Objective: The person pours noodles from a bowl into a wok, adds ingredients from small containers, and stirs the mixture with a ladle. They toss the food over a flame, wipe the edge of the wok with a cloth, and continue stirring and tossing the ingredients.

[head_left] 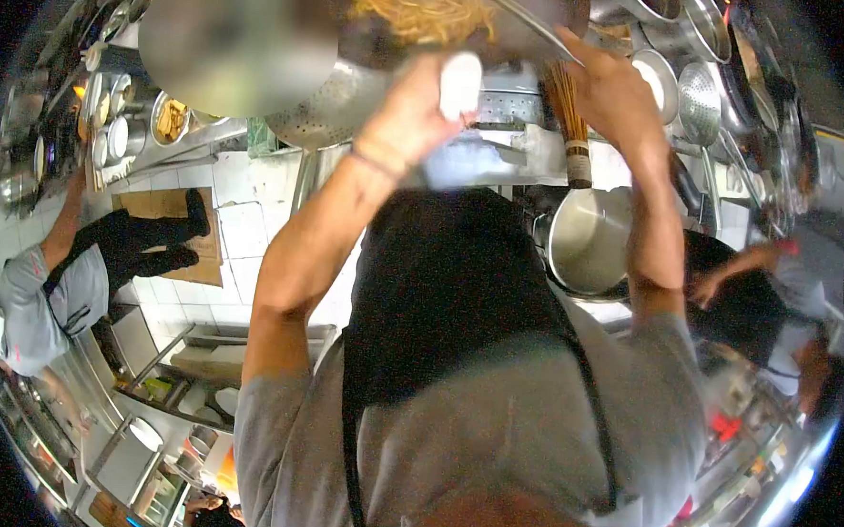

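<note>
My left hand (416, 106) is closed round a folded white cloth (461, 84) at the near side of a dark wok, whose handle is hidden. Noodles (421, 11) lie in the wok at the top of the view. My right hand (608, 87) grips the handle of a metal utensil (525, 19) that reaches over the noodles; its far end is blurred. Just below my right hand, a bamboo brush (573, 128) stands upright, bristles up in the picture. A large metal pot (590, 236) is beside my right forearm.
A perforated metal strainer (320, 110) lies left of my left hand. Metal bowls (653, 85) and a perforated ladle (699, 104) are at the right. One co-worker (77, 284) stands at the left, another (754, 300) at the right. Small containers (170, 119) line the left counter.
</note>
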A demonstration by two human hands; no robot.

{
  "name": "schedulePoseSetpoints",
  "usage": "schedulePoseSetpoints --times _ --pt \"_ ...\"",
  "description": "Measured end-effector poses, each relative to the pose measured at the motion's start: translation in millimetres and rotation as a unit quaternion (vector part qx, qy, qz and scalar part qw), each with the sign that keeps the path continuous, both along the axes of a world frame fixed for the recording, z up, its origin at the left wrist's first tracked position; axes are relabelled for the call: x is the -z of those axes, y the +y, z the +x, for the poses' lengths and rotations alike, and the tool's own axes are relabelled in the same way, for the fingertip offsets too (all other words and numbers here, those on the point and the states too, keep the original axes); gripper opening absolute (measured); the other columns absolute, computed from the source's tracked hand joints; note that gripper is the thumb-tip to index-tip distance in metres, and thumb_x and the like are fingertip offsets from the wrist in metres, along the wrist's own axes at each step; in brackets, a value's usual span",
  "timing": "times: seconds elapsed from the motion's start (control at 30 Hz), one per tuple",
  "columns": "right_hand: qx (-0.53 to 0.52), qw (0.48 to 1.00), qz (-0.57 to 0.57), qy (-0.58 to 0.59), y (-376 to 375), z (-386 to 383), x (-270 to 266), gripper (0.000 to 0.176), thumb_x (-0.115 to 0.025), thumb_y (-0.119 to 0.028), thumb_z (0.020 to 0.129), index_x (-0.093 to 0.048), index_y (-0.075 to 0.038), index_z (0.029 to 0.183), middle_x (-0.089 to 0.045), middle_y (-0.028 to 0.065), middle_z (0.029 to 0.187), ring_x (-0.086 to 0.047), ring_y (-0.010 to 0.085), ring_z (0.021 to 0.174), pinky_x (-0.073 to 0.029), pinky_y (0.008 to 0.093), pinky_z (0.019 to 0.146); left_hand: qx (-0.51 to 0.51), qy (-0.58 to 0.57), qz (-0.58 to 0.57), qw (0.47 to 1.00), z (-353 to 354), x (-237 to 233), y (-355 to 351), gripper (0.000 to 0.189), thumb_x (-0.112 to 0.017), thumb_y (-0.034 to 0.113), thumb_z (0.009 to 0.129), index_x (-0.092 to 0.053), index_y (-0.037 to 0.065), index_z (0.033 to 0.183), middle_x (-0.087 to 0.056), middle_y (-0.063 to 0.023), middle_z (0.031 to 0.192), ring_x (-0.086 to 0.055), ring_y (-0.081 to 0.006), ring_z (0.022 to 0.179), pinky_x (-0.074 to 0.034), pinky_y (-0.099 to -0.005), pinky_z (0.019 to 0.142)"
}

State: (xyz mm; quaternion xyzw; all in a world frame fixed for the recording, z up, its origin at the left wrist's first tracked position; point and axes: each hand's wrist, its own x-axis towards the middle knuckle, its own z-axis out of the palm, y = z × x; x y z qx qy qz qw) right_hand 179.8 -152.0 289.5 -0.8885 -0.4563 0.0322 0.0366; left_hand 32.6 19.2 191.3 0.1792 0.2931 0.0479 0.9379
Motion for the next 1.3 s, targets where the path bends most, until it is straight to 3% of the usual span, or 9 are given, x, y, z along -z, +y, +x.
schedulePoseSetpoints --times 0.13,0.3,0.37,0.57,0.77,0.83,1.0,1.23,1.3 --pt "0.013 0.998 -0.03 0.061 -44 -12 -36 0.044 -0.058 -0.019 0.093 -0.055 -0.028 0.137 -0.067 0.0238 0.105 -0.064 0.0418 0.097 -0.05 0.0496 0.082 -0.029 -0.023 -0.015 0.999 23 29 38 0.017 -0.051 0.023 0.097 -0.056 0.006 0.1 -0.059 -0.0104 0.078 -0.061 -0.0242 0.069 -0.052 -0.0337 0.055" --pt "-0.062 0.998 -0.012 -0.029 -33 6 -33 0.04 -0.053 -0.019 0.093 -0.059 -0.024 0.132 -0.069 0.0211 0.097 -0.066 0.041 0.092 -0.053 0.0517 0.081 0.046 0.008 -0.081 0.996 -15 -39 4 0.018 -0.05 0.025 0.098 -0.056 0.008 0.1 -0.059 -0.0112 0.079 -0.059 -0.025 0.069 -0.046 -0.0331 0.051" --pt "-0.026 0.999 -0.009 -0.032 -3 13 -17 0.046 -0.058 -0.015 0.091 -0.056 -0.026 0.136 -0.066 0.023 0.11 -0.063 0.0436 0.1 -0.05 0.0497 0.088 0.015 0.039 -0.067 0.997 7 -42 17 0.018 -0.05 0.026 0.098 -0.056 0.009 0.099 -0.058 -0.0111 0.078 -0.059 -0.0253 0.069 -0.046 -0.033 0.05" --pt "0.075 0.996 0.042 -0.023 39 21 8 0.046 -0.055 -0.016 0.092 -0.055 -0.029 0.136 -0.066 0.0218 0.109 -0.063 0.0437 0.101 -0.051 0.0518 0.086 -0.009 0.006 0.049 0.999 -10 52 -9 0.014 -0.052 0.023 0.095 -0.055 0.01 0.09 -0.057 -0.0081 0.066 -0.056 -0.0252 0.052 -0.047 -0.0362 0.04" --pt "0.044 0.998 0.055 0.003 -56 11 -25 0.048 -0.058 -0.009 0.093 -0.055 -0.029 0.137 -0.064 0.0204 0.119 -0.062 0.0413 0.107 -0.052 0.0435 0.087 0.0 -0.044 -0.077 0.996 -13 32 14 0.013 -0.055 0.019 0.092 -0.054 0.007 0.096 -0.058 -0.0104 0.075 -0.061 -0.0256 0.064 -0.052 -0.0378 0.05" --pt "0.004 1.0 0.017 -0.001 -90 11 -36 0.046 -0.06 -0.013 0.091 -0.057 -0.025 0.135 -0.067 0.026 0.094 -0.065 0.044 0.088 -0.05 0.0519 0.077 0.015 -0.048 -0.008 0.999 11 26 35 0.012 -0.05 0.015 0.095 -0.054 0.004 0.097 -0.057 -0.0121 0.082 -0.058 -0.0249 0.071 -0.046 -0.0315 0.048" --pt "-0.003 0.999 -0.031 0.026 -70 -13 -62 0.047 -0.059 -0.011 0.09 -0.057 -0.023 0.135 -0.068 0.0248 0.094 -0.066 0.0433 0.089 -0.051 0.0519 0.076 0.021 0.044 -0.057 0.997 22 -37 33 0.015 -0.049 0.019 0.096 -0.055 0.006 0.098 -0.057 -0.0123 0.083 -0.057 -0.0239 0.07 -0.043 -0.0312 0.049" --pt "0.042 0.997 0.061 -0.009 18 34 11 0.046 -0.053 -0.015 0.093 -0.054 -0.024 0.138 -0.066 0.0269 0.1 -0.064 0.0451 0.091 -0.05 0.0515 0.079 -0.029 0.031 0.086 0.995 1 42 -3 0.01 -0.054 0.021 0.093 -0.055 0.011 0.095 -0.06 -0.0065 0.077 -0.06 -0.0231 0.065 -0.05 -0.0379 0.051" --pt "0.053 0.993 0.099 0.04 13 41 6 0.047 -0.058 -0.013 0.091 -0.055 -0.02 0.137 -0.066 0.0263 0.105 -0.066 0.0391 0.098 -0.052 0.0449 0.087 0.019 0.014 0.012 1.0 -20 55 -7 0.008 -0.058 0.021 0.091 -0.056 0.014 0.095 -0.058 -0.0033 0.069 -0.059 -0.0232 0.058 -0.05 -0.0393 0.048"
